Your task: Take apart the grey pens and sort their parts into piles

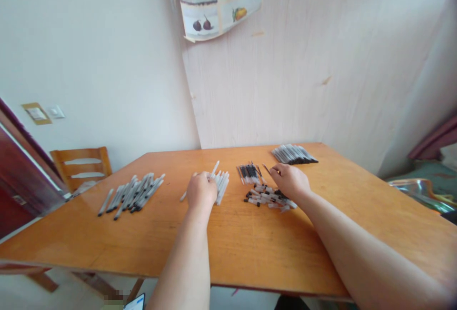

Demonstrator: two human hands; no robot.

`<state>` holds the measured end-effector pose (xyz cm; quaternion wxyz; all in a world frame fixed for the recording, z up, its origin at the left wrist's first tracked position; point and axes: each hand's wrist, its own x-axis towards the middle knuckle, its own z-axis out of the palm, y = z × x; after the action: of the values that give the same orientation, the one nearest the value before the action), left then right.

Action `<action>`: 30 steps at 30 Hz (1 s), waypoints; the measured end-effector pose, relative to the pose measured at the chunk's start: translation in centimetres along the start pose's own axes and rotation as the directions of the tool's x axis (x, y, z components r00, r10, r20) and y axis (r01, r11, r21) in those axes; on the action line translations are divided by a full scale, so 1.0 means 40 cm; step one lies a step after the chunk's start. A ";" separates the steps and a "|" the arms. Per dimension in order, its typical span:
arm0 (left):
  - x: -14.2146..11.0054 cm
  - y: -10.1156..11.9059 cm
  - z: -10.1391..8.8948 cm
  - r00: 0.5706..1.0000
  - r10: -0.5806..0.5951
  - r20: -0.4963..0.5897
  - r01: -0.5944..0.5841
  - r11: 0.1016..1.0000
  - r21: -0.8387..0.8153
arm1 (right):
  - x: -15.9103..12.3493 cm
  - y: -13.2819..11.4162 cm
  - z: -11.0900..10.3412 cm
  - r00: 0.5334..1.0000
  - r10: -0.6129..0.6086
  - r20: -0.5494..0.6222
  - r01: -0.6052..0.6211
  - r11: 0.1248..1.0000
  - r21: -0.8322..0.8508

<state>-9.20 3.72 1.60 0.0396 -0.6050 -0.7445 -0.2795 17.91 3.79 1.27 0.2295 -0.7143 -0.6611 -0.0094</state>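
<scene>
My left hand [200, 191] is closed around a white pen barrel [215, 167], whose upper end sticks out past the fingers. Just right of that hand lies a bundle of similar white pen barrels [223, 188], partly hidden by it. My right hand [292, 181] pinches a thin dark pen refill [266, 169] that points up and left. Beside it lies a row of pen refills [249, 173] with dark and pale ends. Below the right hand is a loose heap of clear and black pen caps [266, 196], partly covered by the hand.
Pens with black ends [132, 193] lie in a pile at the left of the wooden table [228, 243]. Another neat stack of pens [293, 154] sits at the back right. A wooden chair [84, 162] stands beyond the left edge; the wall rises behind the table.
</scene>
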 end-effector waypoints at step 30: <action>0.037 -0.385 -0.128 0.954 -0.209 -0.215 0.281 0.871 0.403 | -0.002 0.024 0.006 0.998 -0.061 -0.027 0.063 0.994 0.084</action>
<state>-25.25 0.94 0.82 0.1971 -0.4565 -0.8527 -0.1604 18.73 3.75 0.73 0.2675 -0.6827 -0.6800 0.0029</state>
